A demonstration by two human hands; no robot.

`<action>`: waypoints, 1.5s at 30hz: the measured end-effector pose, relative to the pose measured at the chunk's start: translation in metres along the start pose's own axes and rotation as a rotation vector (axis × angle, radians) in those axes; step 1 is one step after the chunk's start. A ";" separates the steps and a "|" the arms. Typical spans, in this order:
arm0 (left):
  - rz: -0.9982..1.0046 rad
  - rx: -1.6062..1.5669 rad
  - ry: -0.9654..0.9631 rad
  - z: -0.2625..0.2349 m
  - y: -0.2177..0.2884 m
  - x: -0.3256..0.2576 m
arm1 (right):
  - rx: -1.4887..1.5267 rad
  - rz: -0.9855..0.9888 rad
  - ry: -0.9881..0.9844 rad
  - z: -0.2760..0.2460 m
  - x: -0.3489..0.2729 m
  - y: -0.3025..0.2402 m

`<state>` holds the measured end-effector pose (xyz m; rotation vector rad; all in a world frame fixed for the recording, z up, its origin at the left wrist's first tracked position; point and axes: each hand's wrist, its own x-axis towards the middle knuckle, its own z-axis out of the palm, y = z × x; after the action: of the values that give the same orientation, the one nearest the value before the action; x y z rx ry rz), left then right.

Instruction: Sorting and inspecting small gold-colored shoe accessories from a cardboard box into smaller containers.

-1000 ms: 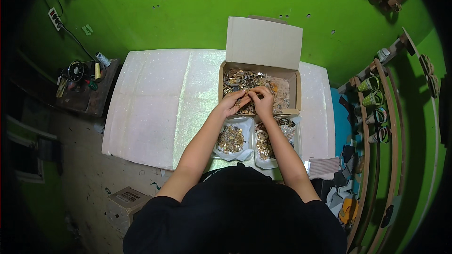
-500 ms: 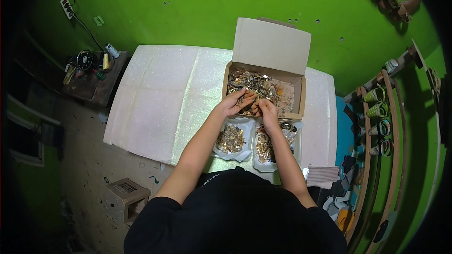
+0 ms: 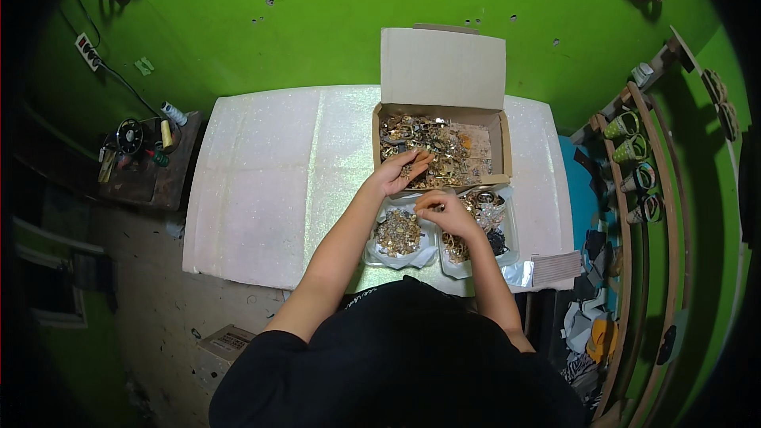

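My left hand (image 3: pixel 403 172) is over the front left of an open cardboard box (image 3: pixel 507 147), palm turned up and fingers stretched out. Whether small pieces lie in its palm is too small to tell. Shiny metal buckles and small fittings (image 3: pixel 428 139) fill much of the box. My right hand (image 3: pixel 444 210) hovers by the right edge of a white plastic-lined tub (image 3: pixel 430 257), its fingertips pinched together; anything between them cannot be made out. Small gold and silver metal pieces (image 3: pixel 398 234) are heaped in that tub. A second tub (image 3: pixel 460 271), partly under my right forearm, contains larger buckles and chain-like pieces.
Everything stands on a table with a glittery white cover (image 3: pixel 254 182) against a green wall. A striped grey piece (image 3: pixel 556 268) lies at its right front corner. Sandals hang on a wooden rack (image 3: pixel 662 214) at right. A small dark table (image 3: pixel 151 162) with thread spools stands left.
My right hand has drawn back from the box toward the left tub, away from my left hand. My left hand stays over the box. The whole view has shifted slightly.
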<state>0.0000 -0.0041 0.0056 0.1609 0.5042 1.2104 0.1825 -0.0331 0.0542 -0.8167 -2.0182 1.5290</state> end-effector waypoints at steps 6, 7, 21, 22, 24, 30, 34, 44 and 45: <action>0.034 0.060 0.005 0.000 0.000 -0.002 | -0.306 -0.153 0.451 -0.009 0.046 -0.022; 0.032 0.062 -0.001 0.003 -0.002 -0.002 | -0.391 -0.163 0.489 -0.011 0.054 -0.021; 0.067 0.118 0.052 -0.002 -0.003 0.002 | -0.622 -0.348 0.675 0.007 0.068 -0.007; 0.062 0.115 0.053 -0.003 -0.003 0.002 | -0.610 -0.344 0.672 0.008 0.067 -0.007; 0.076 0.116 0.050 -0.003 -0.002 0.004 | -0.598 -0.342 0.670 0.009 0.067 -0.008; 0.087 0.077 0.044 -0.002 -0.004 0.003 | -0.507 -0.331 0.646 0.000 0.066 -0.005; 0.079 0.055 0.022 -0.002 -0.005 -0.001 | -0.164 -0.190 0.604 -0.002 0.058 -0.006; 0.080 0.070 -0.025 -0.001 -0.002 0.000 | 0.403 0.034 0.531 0.007 0.010 0.009; 0.089 0.093 -0.027 -0.001 -0.001 0.000 | 0.381 0.042 0.531 0.008 0.010 0.009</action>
<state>0.0008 -0.0045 0.0041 0.2813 0.5342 1.2700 0.1713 -0.0300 0.0441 -0.9803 -1.2908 1.4595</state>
